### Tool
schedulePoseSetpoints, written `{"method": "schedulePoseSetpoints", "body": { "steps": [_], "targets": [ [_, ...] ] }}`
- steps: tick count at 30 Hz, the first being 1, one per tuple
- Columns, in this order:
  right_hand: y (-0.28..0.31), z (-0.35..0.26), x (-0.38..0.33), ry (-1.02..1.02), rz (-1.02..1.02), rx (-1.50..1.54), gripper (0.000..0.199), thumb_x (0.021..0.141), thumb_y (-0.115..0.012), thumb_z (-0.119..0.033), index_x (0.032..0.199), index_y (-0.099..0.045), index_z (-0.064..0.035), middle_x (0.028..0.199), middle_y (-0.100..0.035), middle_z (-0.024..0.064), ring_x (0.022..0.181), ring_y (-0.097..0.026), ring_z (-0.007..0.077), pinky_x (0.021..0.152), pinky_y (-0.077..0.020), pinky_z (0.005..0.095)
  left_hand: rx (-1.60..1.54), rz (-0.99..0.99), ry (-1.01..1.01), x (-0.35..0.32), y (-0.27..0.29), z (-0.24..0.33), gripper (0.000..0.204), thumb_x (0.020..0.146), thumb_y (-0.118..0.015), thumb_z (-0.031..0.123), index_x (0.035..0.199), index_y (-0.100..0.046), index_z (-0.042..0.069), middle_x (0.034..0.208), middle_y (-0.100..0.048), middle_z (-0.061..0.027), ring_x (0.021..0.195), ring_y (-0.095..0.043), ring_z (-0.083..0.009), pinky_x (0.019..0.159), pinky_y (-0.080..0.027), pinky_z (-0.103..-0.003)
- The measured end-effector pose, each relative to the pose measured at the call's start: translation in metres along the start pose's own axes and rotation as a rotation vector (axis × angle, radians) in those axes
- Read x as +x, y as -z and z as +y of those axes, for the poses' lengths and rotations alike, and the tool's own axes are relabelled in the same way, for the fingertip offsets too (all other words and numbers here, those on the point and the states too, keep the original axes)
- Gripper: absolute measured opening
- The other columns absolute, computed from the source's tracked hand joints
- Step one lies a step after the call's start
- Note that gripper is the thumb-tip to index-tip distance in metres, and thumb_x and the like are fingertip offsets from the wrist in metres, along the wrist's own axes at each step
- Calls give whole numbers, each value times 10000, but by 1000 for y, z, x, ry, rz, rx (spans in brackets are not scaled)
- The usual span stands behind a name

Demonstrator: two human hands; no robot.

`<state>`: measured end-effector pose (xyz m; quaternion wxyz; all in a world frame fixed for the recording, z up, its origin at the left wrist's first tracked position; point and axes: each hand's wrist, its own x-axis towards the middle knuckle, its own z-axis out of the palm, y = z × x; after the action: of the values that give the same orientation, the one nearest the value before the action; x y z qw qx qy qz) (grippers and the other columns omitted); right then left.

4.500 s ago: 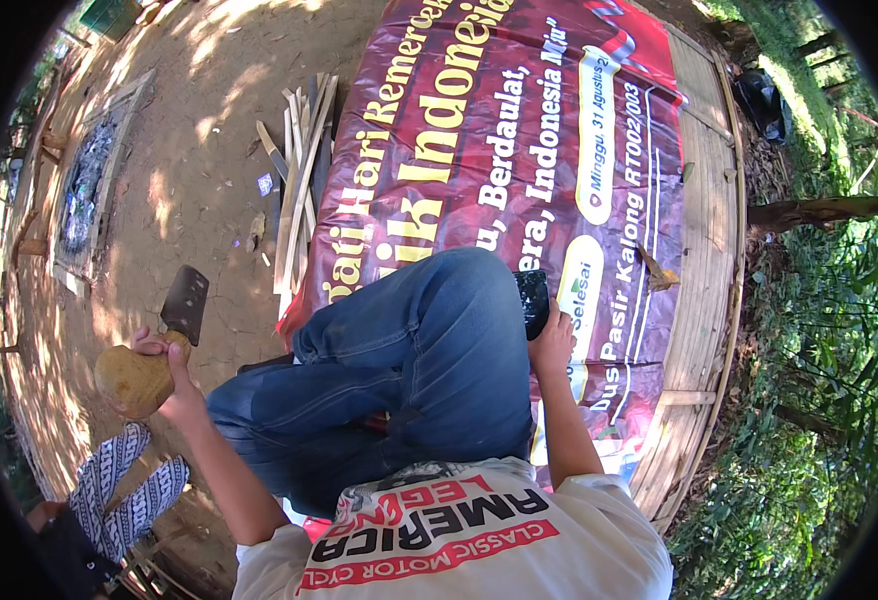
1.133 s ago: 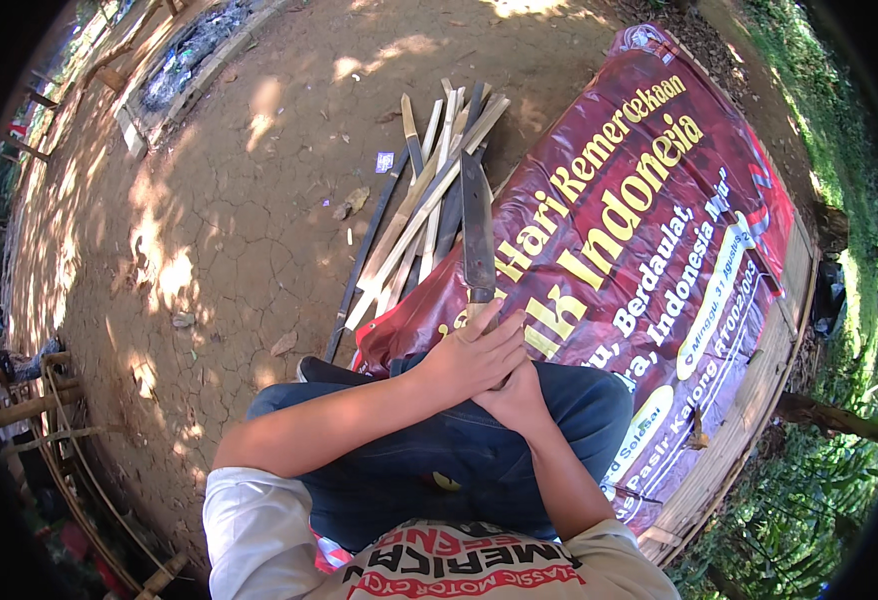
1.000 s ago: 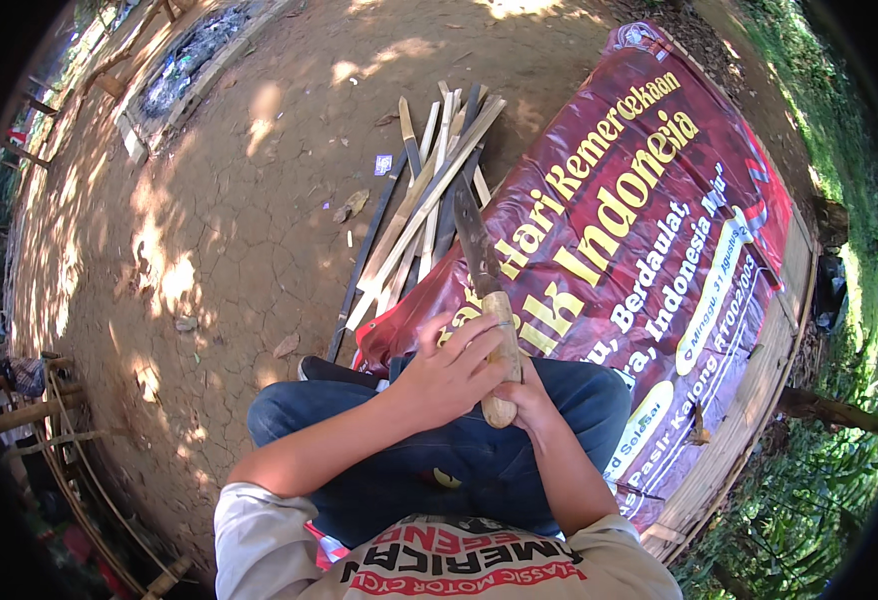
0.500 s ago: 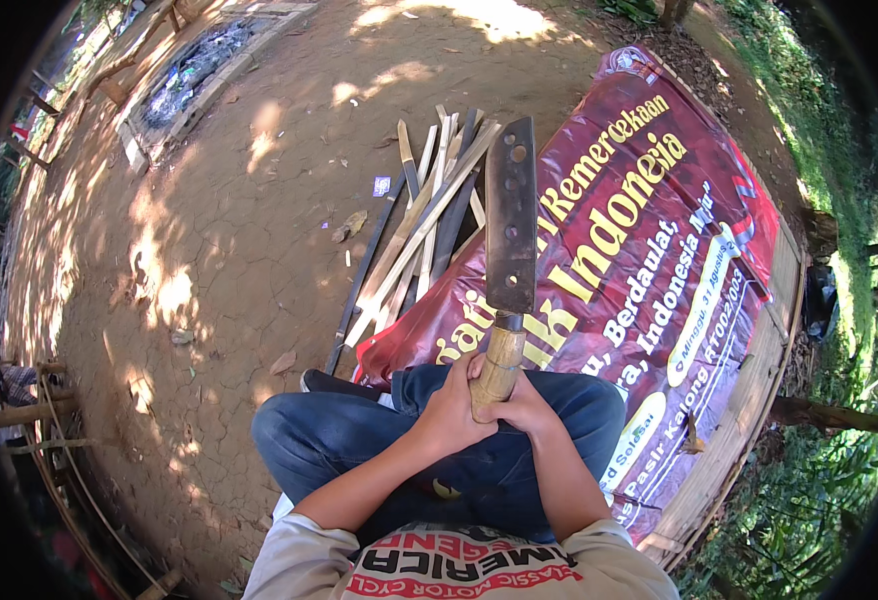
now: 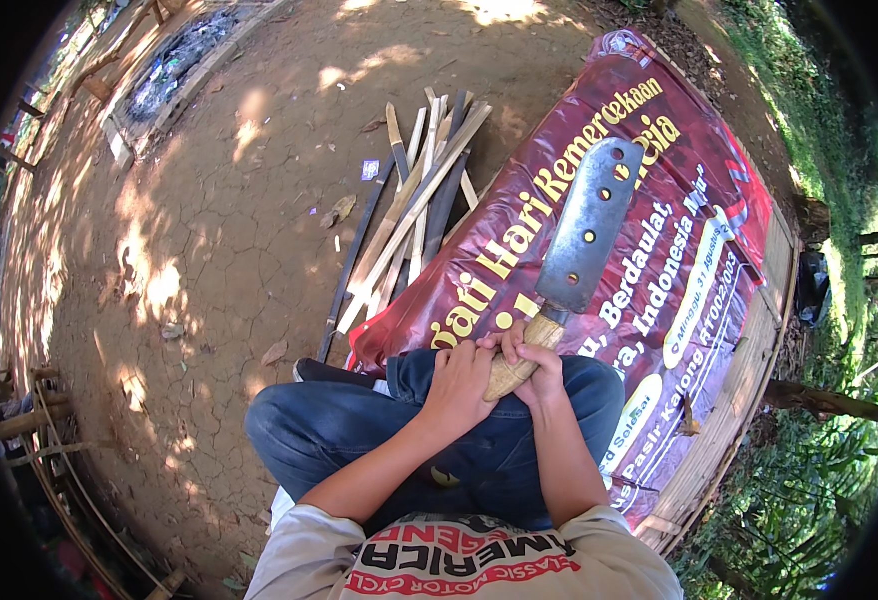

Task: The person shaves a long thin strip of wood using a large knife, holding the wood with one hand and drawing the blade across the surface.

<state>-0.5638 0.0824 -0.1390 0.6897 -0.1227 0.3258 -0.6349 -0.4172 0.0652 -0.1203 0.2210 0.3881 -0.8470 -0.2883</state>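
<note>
both hands, left (image 5: pixel 462 385) and right (image 5: pixel 537 372), clasp the cleaver (image 5: pixel 571 258) handle, blade raised.

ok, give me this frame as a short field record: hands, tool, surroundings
left hand: left hand wrapped over the wooden handle, resting on the lap
right hand: right hand closed around the same handle
tool: broad grey steel cleaver with holes in the blade, blade pointing up and away from the body
posture: seated, blue jeans, legs crossed
under the person: dark red printed banner spread on a bamboo platform
nearby: pile of split bamboo strips on the cracked dirt ground, left of the banner
</note>
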Motion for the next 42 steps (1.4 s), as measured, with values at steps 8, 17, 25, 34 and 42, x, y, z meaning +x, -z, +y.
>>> {"method": "schedulePoseSetpoints", "body": {
  "steps": [8, 17, 25, 34, 42],
  "targets": [
    [-16, 0, -4, 272, 117, -404, 205, 747, -607, 94, 870, -496, -27, 658, -538, 55, 630, -577, 147, 794, -502, 393, -110, -380, 400, -7, 8, -32, 936, 635, -822, 382, 1331, -317, 13, 1259, -456, -186, 1183, -481, -334, 953, -364, -478],
    [-25, -53, -4, 145, 232, -467, 323, 723, -622, 20, 995, -451, -16, 611, -478, 64, 526, -517, 187, 656, -475, 358, 149, -563, 784, 52, 75, -146, 701, 713, -741, 398, 1294, -476, 107, 1233, -580, -169, 1149, -567, -337, 967, -423, -479],
    [0, -45, 16, 327, 404, -449, 308, 726, -596, 91, 979, -449, -7, 697, -526, 93, 590, -564, 185, 607, -486, 322, 272, -621, 1286, 24, 0, -296, 692, 762, -649, 323, 1355, -416, 54, 1351, -507, -172, 1230, -515, -333, 976, -438, -447],
    [3, -48, 28, 200, 536, -452, 294, 708, -599, 12, 947, -435, -34, 641, -473, 75, 502, -494, 180, 573, -444, 337, 206, -543, 1346, 5, -65, -356, 738, 785, -617, 251, 1405, -301, 5, 1337, -517, -183, 1224, -521, -322, 1000, -441, -404],
    [6, -45, 29, 158, 489, -389, 294, 706, -592, 102, 951, -469, -6, 669, -507, 92, 523, -531, 195, 559, -458, 340, 8, -368, 1121, -11, -97, -374, 721, 703, -722, 217, 1321, -422, -4, 1200, -586, -260, 1129, -577, -366, 980, -458, -401]
  ]
}}
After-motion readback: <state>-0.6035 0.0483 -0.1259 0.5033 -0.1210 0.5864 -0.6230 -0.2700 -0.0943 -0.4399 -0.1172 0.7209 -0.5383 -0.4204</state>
